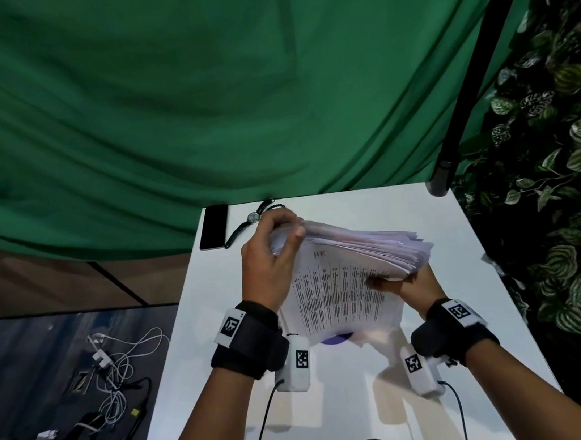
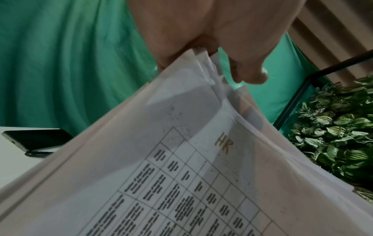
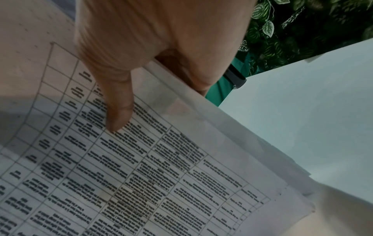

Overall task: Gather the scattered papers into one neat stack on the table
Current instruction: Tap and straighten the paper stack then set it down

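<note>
A thick bundle of white papers [image 1: 344, 279] with a printed table and "HR" on the front sheet is held up on edge over the white table [image 1: 461, 326]. My left hand [image 1: 274, 245] grips the bundle's top left corner, thumb in front and fingers behind. My right hand [image 1: 409, 282] holds the right edge, thumb pressed on the printed sheet. In the left wrist view my left hand [image 2: 212, 47] pinches the top edges of the papers [image 2: 181, 167]. The right wrist view has my right hand's thumb [image 3: 119, 110] on the papers [image 3: 141, 167]. The bundle's far edges are fanned and uneven.
A black phone [image 1: 213, 227] and a wristwatch [image 1: 249, 220] lie at the table's far left corner. A green cloth backdrop [image 1: 186, 103] hangs behind, with a black pole [image 1: 468, 77] at the far right corner. Leafy plants [image 1: 578, 174] line the right side. Cables [image 1: 114, 369] lie on the floor at left.
</note>
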Action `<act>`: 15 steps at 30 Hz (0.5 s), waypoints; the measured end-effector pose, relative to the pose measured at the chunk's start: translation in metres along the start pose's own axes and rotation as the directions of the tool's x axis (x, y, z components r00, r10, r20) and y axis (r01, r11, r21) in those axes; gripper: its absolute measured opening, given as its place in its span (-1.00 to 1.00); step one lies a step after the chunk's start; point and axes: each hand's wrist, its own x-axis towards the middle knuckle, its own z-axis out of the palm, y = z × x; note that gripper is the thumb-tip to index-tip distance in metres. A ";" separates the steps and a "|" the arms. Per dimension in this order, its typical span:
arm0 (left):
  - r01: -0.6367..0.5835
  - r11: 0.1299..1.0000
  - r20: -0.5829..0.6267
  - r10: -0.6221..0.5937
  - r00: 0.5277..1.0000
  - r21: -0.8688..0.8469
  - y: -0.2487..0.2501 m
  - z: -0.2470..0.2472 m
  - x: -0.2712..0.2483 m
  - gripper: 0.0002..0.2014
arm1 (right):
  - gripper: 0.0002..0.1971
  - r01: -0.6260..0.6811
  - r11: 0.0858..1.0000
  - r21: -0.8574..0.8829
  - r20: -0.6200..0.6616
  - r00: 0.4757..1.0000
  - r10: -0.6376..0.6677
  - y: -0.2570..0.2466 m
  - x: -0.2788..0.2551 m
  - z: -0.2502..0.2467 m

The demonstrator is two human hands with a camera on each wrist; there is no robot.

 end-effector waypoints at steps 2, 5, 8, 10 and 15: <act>-0.036 0.998 0.013 0.035 0.999 0.058 0.001 0.000 0.000 -0.90 | -0.45 -0.017 1.000 0.020 -0.005 1.000 0.017 0.001 0.001 -0.001; -0.038 0.993 -0.024 0.040 0.999 0.109 -0.003 0.001 -0.001 -0.94 | -0.48 -0.009 0.999 0.036 0.009 1.000 0.009 0.000 0.000 0.000; 0.010 0.995 -0.074 -0.003 0.997 0.098 -0.006 0.005 -0.003 -0.88 | -0.53 0.014 1.000 0.006 0.045 0.999 -0.014 0.001 0.001 0.003; 0.059 0.996 -0.098 -0.052 0.994 0.071 -0.006 0.007 -0.005 -0.89 | -0.59 0.019 1.000 -0.008 0.046 0.999 -0.018 0.003 0.002 0.005; 0.119 0.992 -0.113 -0.115 0.987 0.032 -0.006 0.001 0.000 -0.92 | -0.70 -0.014 0.999 -0.030 0.026 1.000 0.015 0.001 0.003 0.007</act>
